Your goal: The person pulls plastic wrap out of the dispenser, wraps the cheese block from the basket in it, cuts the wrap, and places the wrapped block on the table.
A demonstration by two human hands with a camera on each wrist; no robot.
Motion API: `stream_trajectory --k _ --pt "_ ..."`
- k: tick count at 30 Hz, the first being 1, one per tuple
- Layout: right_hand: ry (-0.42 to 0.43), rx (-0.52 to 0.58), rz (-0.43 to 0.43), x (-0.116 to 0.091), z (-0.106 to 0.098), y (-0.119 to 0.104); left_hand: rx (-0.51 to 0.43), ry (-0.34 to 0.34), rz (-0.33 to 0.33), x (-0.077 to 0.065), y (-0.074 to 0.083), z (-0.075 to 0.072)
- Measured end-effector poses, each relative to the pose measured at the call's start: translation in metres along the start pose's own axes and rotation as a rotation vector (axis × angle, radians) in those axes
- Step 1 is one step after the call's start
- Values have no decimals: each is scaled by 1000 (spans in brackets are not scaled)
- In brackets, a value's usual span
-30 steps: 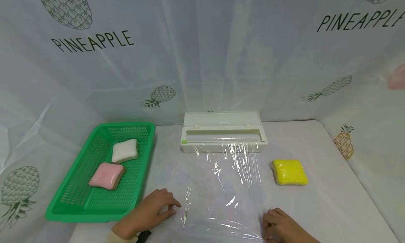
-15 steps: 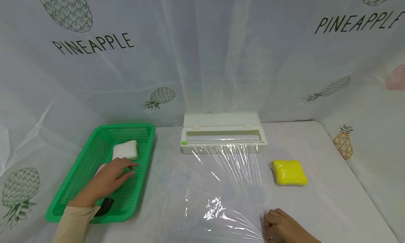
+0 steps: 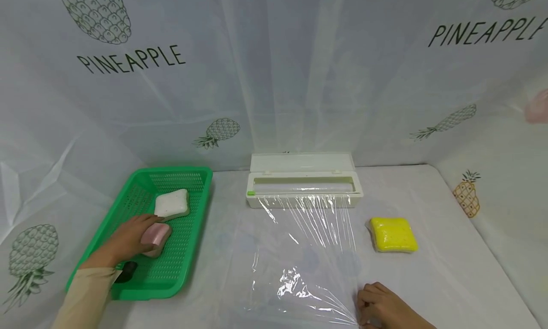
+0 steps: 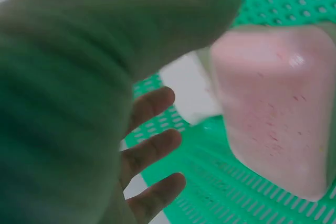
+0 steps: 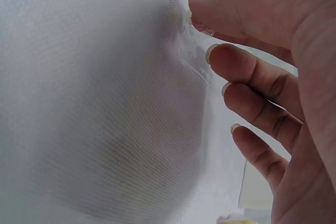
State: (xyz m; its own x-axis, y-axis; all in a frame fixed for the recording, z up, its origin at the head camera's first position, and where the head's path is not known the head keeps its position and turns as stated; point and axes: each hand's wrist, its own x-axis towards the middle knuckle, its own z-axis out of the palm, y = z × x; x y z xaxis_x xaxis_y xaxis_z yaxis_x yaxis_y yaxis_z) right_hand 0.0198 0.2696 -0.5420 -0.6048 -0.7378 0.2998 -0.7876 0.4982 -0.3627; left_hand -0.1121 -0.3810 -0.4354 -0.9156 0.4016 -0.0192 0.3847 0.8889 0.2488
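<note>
My left hand [image 3: 128, 238] reaches into the green basket [image 3: 192, 253] at the pink bar of soap [image 3: 156, 236]. In the left wrist view the fingers [image 4: 157, 148] are spread apart from the glossy, speckled pink bar [image 4: 275, 114], and the thumb overlaps its corner. Behind it lies a white bar of soap [image 3: 172, 204]. My right hand [image 3: 381, 305] pinches the near right corner of a sheet of cling film [image 3: 295, 253] between thumb and forefinger, other fingers loose. That sheet runs out over the table from the white dispenser box [image 3: 304, 200], whose lid stands up.
A yellow bar [image 3: 393, 235] with a shiny, film-like surface lies right of the sheet. White pineapple-printed cloth [image 3: 299, 82] hangs behind and at both sides. The white-covered table [image 3: 445, 272] extends to the right.
My left hand has left the film's near left side and moved left into the basket, up to the pink bar. The film's creases have shifted. The right hand stays at its corner.
</note>
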Motion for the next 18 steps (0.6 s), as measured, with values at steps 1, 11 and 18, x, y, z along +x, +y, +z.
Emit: stream_trajectory --k 1,11,18 --pt "1 0 -1 0 0 0 7 -19 -12 -1 -2 0" --pt "6 -3 0 0 1 0 41 -111 -12 -1 -12 8" --pt "-5 10 15 1 1 -1 51 -116 -53 2 -15 11"
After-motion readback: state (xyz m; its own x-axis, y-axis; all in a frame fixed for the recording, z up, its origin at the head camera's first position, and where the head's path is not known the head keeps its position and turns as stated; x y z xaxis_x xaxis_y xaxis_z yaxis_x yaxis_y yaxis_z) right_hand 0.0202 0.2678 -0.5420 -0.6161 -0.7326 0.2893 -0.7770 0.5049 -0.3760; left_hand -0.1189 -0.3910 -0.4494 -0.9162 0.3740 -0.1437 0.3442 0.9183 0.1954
